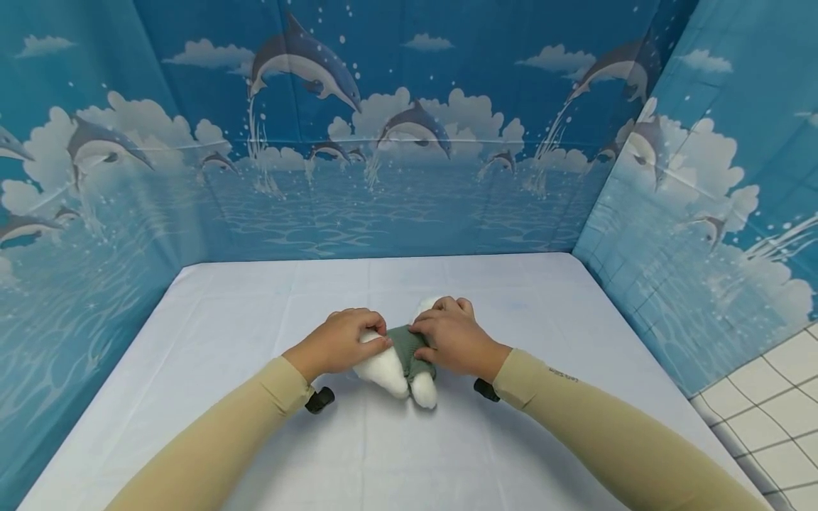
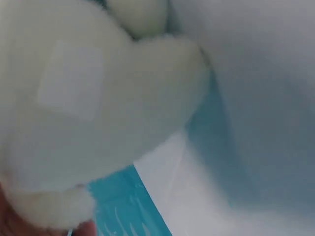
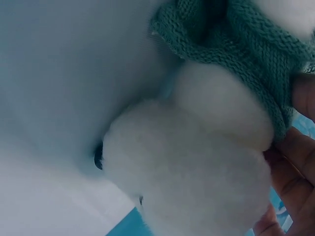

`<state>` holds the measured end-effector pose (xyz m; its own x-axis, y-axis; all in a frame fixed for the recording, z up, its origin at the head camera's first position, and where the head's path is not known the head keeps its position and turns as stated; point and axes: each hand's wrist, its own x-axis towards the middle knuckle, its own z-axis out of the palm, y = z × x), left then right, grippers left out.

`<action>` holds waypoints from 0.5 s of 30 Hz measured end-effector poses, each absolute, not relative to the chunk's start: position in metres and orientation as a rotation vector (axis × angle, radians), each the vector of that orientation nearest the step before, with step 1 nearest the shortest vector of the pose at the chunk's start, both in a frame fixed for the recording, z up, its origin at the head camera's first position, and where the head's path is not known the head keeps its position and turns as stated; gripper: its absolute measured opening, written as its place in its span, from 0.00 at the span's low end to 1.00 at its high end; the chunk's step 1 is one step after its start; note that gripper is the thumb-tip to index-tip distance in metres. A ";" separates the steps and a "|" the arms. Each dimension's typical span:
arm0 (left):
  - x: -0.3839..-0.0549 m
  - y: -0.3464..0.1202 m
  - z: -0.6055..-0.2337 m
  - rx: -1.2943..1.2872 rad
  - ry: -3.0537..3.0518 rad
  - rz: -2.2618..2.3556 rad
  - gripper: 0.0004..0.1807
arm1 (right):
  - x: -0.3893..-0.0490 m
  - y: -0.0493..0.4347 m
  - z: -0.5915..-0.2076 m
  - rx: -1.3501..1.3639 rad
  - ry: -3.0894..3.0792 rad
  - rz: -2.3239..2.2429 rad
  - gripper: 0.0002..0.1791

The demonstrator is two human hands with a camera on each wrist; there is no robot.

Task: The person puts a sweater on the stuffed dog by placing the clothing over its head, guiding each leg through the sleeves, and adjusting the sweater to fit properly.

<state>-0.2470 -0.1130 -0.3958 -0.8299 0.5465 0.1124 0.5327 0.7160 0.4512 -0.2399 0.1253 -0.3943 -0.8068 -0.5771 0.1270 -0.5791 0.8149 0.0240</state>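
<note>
A white plush toy (image 1: 386, 372) in a green knitted sweater (image 1: 407, 348) lies on the table, its legs pointing towards me. My left hand (image 1: 348, 341) holds the toy's lower body on the left, thumb and fingers bent against the fur. In the left wrist view a pale square patch (image 2: 71, 81) shows on the fur, with a small fluffy stub (image 2: 51, 209) by the fingers. My right hand (image 1: 456, 341) pinches the sweater at its edge, close to the toy's head (image 3: 182, 167). White belly fur shows between sweater and head in the right wrist view.
A white cloth (image 1: 255, 298) covers the table. Blue curtains with dolphins (image 1: 409, 199) hang behind it and on both sides. White tiles (image 1: 767, 404) show at the right. Black wrist cameras (image 1: 319, 399) sit below both cuffs.
</note>
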 end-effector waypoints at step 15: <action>-0.240 -0.094 -0.395 0.512 2.956 0.668 0.17 | -0.240 0.125 -0.398 0.910 -2.834 0.012 0.23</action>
<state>-0.2404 -0.0937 -0.3954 -0.9423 0.3347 0.0065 0.3050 0.8503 0.4288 -0.2399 0.1251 -0.3984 -0.8008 -0.5775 0.1586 -0.5788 0.8144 0.0428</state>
